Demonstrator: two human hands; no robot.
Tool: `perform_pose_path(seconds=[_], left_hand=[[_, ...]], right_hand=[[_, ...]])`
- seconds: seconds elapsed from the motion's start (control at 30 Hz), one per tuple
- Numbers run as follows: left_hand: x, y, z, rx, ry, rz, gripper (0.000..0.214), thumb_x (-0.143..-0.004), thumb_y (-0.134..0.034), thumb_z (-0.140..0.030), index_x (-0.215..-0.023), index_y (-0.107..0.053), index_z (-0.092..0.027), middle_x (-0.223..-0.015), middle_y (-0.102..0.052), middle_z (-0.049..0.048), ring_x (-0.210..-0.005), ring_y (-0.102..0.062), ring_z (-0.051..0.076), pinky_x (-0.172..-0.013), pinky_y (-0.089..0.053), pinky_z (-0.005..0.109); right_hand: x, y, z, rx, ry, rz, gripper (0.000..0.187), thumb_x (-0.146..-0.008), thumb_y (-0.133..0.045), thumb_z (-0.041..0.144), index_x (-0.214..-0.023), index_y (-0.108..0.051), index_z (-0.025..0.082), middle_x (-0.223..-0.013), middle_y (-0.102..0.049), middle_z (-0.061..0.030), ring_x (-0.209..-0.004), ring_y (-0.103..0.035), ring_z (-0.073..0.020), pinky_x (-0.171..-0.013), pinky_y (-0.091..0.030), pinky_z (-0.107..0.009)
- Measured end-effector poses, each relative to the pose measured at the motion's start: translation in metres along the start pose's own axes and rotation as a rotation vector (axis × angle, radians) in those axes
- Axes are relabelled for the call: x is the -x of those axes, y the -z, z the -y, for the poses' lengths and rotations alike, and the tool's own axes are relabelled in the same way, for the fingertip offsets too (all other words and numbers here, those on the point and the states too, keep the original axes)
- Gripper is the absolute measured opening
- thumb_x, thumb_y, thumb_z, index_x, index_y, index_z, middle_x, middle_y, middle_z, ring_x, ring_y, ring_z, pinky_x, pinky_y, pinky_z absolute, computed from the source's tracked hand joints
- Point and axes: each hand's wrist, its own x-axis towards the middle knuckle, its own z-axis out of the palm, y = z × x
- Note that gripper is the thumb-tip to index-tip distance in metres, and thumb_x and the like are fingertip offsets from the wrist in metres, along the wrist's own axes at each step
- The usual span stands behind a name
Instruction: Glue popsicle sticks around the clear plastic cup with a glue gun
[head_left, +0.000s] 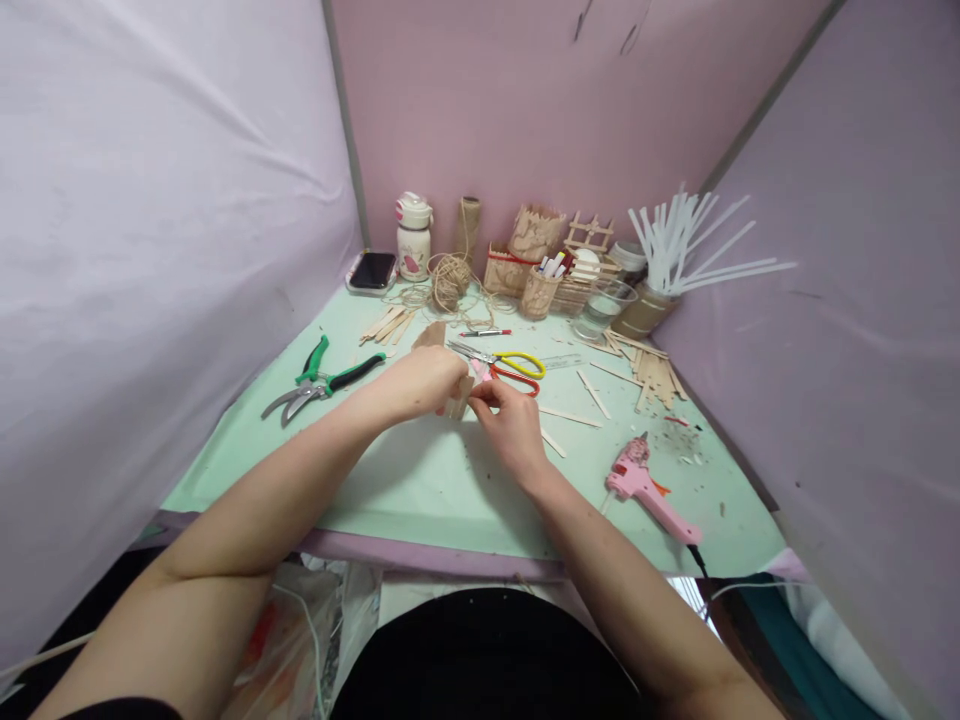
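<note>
Wooden stick piece (459, 403), pale and short, sits between both hands just above the middle of the green bench (420, 480). It may be two or three short lengths held side by side; the fingers cover too much of it to be sure. The left hand (420, 383) is curled over it from the left, fingers closed on its upper part. The right hand (512, 420) meets it from the right, thumb and fingertips pinched on its edge.

It looks very light, thin and stiff, with a dry surface that should not slip. Bent across its flat face it would probably snap or splinter. The safest hold, I would judge, is a pinch on the flat faces near the ends, as both hands have it now.

Just behind the hands lie yellow-and-red scissors (514, 366). Green-handled pruners (322, 381) lie to the left. A pink glue gun (646, 487) rests near the right front. Loose craft sticks (654, 372) are spread at the right, and a ball of twine (448, 281) stands at the back.
</note>
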Motion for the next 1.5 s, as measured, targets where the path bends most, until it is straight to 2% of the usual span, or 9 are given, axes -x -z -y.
perform_pose_path(seconds=[0.4, 0.67, 0.9, 1.17, 1.5], left_hand=[[0.000, 0.001, 0.000, 0.019, 0.028, 0.018, 0.017, -0.073, -0.052, -0.011, -0.064, -0.067, -0.014, -0.058, -0.068, 0.0053, -0.056, -0.065, 0.017, -0.056, -0.039, 0.025], [0.001, 0.002, -0.001, 0.027, 0.038, 0.019, 0.019, -0.074, -0.051, -0.009, -0.067, -0.068, -0.014, -0.055, -0.068, 0.0043, -0.056, -0.065, 0.017, -0.058, -0.041, 0.024], [0.000, -0.005, 0.007, 0.065, 0.013, 0.002, 0.022, -0.074, -0.048, -0.010, -0.073, -0.069, -0.014, -0.057, -0.068, 0.0033, -0.057, -0.066, 0.016, -0.057, -0.041, 0.023], [-0.001, -0.007, 0.008, 0.017, -0.016, -0.031, 0.019, -0.072, -0.048, -0.010, -0.061, -0.064, -0.015, -0.055, -0.067, 0.0036, -0.055, -0.064, 0.015, -0.053, -0.036, 0.023], [-0.002, -0.006, 0.007, -0.028, 0.005, -0.035, 0.017, -0.073, -0.051, -0.010, -0.066, -0.066, -0.015, -0.056, -0.067, 0.0044, -0.058, -0.064, 0.017, -0.053, -0.035, 0.025]], right_hand=[[-0.005, 0.004, -0.002, 0.016, 0.033, 0.062, 0.012, -0.078, -0.052, 0.015, -0.075, -0.062, 0.021, -0.073, -0.068, -0.0001, -0.070, -0.063, -0.0159, -0.068, -0.045, -0.026], [-0.004, 0.005, 0.000, 0.012, 0.025, 0.054, 0.012, -0.077, -0.052, 0.015, -0.076, -0.062, 0.021, -0.075, -0.070, -0.0003, -0.070, -0.063, -0.0159, -0.068, -0.045, -0.026], [-0.003, 0.003, -0.005, -0.005, 0.007, 0.036, 0.008, -0.077, -0.053, 0.016, -0.075, -0.060, 0.021, -0.074, -0.069, -0.0003, -0.072, -0.065, -0.0160, -0.070, -0.047, -0.027], [0.000, -0.001, 0.001, -0.004, -0.006, 0.000, 0.007, -0.076, -0.053, 0.019, -0.074, -0.060, 0.021, -0.074, -0.068, -0.0008, -0.070, -0.064, -0.0161, -0.070, -0.047, -0.027], [0.002, -0.001, -0.001, -0.011, 0.019, -0.002, 0.010, -0.076, -0.051, 0.018, -0.074, -0.061, 0.021, -0.074, -0.069, -0.0006, -0.071, -0.064, -0.0162, -0.070, -0.047, -0.027]])
